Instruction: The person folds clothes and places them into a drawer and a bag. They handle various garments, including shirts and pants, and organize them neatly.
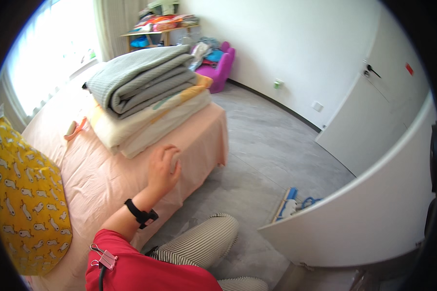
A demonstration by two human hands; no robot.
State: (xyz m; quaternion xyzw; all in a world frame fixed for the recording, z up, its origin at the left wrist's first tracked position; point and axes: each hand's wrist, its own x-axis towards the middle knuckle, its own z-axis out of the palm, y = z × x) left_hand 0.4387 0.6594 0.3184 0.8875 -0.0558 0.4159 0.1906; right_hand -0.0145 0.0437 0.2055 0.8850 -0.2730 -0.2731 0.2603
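Observation:
My left hand point(162, 168) is over the edge of the bed, in front of a stack of folded bedding. Its fingers are loosely curled, with the thumb apart, and I see nothing in its grasp. A black band with a small device point(142, 215) circles the wrist. Closest to the hand lies a thick folded cream and yellow quilt point(145, 129) on the pink bedsheet point(94, 178). On top of that quilt rests a folded grey-green quilted blanket point(142, 80). My right hand is out of view.
A yellow patterned fabric item point(29, 203) stands at the bed's left. A white curved panel point(349, 218) rises at the right, beside a blue and white object point(289, 203) on the floor. Farther off are a purple chair point(222, 69) with clothes, a loaded wooden shelf point(164, 31) and a white door point(371, 109).

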